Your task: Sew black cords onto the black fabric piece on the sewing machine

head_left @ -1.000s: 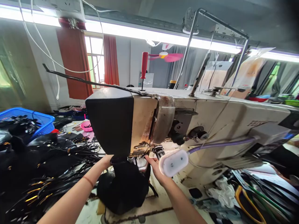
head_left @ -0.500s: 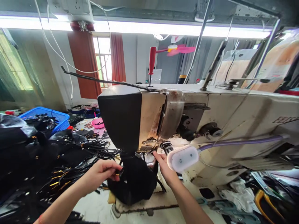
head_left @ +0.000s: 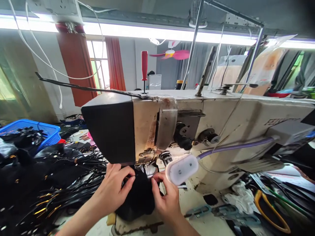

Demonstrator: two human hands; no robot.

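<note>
A black fabric piece (head_left: 137, 201) lies bunched under the head of a sewing machine (head_left: 146, 126), above its pale bed. My left hand (head_left: 114, 185) grips the fabric's upper left edge with thumb and fingers pinched together. On the opposite side, my right hand (head_left: 166, 193) pinches the fabric's right edge, close to the needle area. The metal parts (head_left: 150, 168) at the stitching point show between my hands, but the needle itself cannot be made out. A lit white lamp (head_left: 183, 169) hangs just above my right hand.
Black straps and cords (head_left: 73, 177) are heaped at left, beside a blue basket (head_left: 50, 139) of black pieces. Teal-handled snippers (head_left: 236, 214) and yellow-handled scissors (head_left: 270, 213) lie at lower right. A red screwdriver (head_left: 144, 67) stands on the machine.
My left hand has moved up towards the machine head and now grips the fabric higher. My right hand has come down from beneath the presser area to the fabric's edge. The view has shifted right.
</note>
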